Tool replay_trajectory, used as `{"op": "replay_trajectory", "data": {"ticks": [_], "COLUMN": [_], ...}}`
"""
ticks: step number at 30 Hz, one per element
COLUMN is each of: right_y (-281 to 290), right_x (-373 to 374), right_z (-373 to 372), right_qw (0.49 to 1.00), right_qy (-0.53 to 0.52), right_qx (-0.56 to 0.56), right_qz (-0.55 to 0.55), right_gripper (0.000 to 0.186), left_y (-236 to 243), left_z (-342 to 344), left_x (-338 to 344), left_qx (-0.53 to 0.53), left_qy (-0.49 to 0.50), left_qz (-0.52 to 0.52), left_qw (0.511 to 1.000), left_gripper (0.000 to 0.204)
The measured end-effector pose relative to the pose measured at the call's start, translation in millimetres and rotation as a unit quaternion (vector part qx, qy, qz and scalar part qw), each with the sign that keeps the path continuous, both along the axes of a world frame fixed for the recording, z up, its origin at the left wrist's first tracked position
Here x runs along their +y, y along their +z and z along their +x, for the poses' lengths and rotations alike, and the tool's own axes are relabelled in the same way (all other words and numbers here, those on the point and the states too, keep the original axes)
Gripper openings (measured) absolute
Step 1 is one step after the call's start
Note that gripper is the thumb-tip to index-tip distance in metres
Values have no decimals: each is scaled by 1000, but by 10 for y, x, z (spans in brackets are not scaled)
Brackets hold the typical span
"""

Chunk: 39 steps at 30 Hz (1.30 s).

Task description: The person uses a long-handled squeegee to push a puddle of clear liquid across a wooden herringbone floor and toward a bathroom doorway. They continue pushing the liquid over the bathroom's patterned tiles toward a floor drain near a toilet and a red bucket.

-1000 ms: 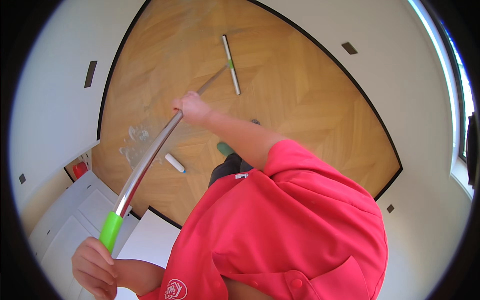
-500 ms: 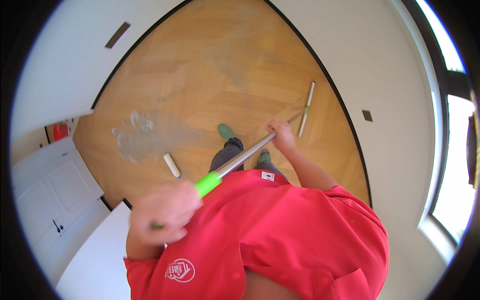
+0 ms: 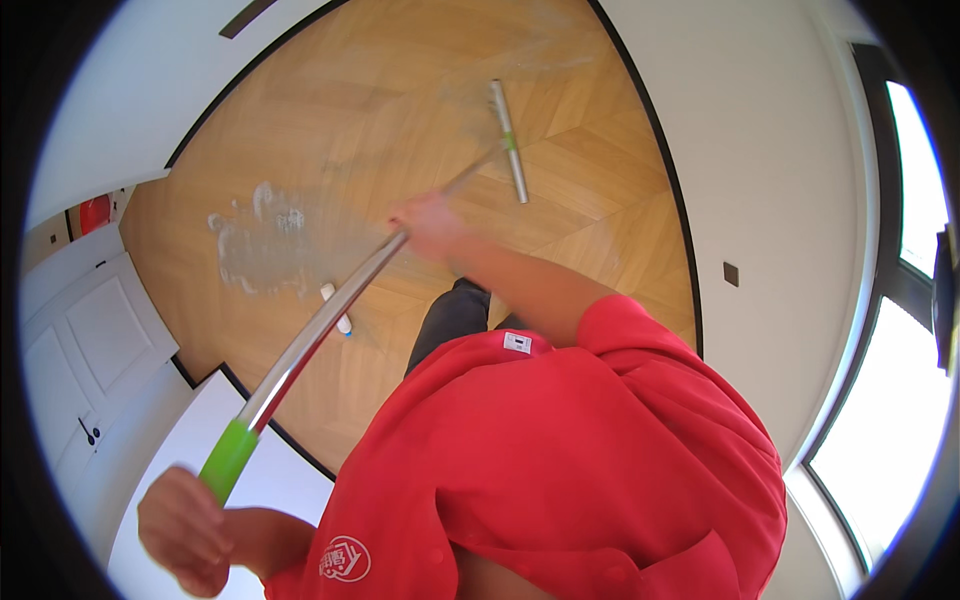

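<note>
A flat mop with a silver pole and a green grip slants across the view. At its green end, low on the left, my left hand is closed around the grip. My right hand, smeared by motion, wraps the pole farther along, ahead of my body. The long narrow mop head, silver with a green joint, rests on the wood floor far ahead. Left of the pole, a cloudy whitish wet patch spreads over the boards. A white bottle lies partly behind the pole.
White walls with black skirting border the floor on both sides. A white door with a black handle is at the left, near a red object. A white panel stands close by my left arm. Dark-framed windows are on the right.
My left hand has moved down and left with the grip. My right hand has swung left and forward, and the mop head has slid left and farther away across the floor.
</note>
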State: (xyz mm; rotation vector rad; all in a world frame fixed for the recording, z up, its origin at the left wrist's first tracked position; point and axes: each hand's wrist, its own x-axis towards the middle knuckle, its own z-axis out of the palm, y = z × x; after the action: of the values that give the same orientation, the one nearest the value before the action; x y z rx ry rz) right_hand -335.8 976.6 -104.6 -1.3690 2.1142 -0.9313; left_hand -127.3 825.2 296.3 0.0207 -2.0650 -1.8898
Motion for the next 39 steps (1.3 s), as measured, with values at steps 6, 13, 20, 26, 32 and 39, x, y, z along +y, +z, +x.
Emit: {"op": "replay_trajectory", "data": {"ticks": [6,13,20,26,32,39], "right_y": [380,670,15,-491,-407,-154], "right_x": [-878,-715,947,1979,1345,179], "right_z": [897,527,-1087,-2101,-3653,-4866], "right_qw": [982,974,999,980,978,991], "right_qy": [120,184,-20,-150,-195,-79], "right_qx": [-124,-126,-21,-64,-45,-47], "right_qz": [-74,-43,29,118,52,-100], "right_gripper": [9,10,15,6,3,16], "left_y": [645,695,-673,-1151,-775,-444], "left_z": [347,133,-1153,-2621,-4172,-4850], "left_x": [158,214,-285,458,204,-86], "left_qx": [72,144,14,-85,-63,-45], "left_qy": [72,16,-284,-123,-116,27], "left_qz": [-58,-54,97,182,125,22], "left_qw": [993,988,954,972,983,998], "left_gripper": [38,33,8,20,33,39]}}
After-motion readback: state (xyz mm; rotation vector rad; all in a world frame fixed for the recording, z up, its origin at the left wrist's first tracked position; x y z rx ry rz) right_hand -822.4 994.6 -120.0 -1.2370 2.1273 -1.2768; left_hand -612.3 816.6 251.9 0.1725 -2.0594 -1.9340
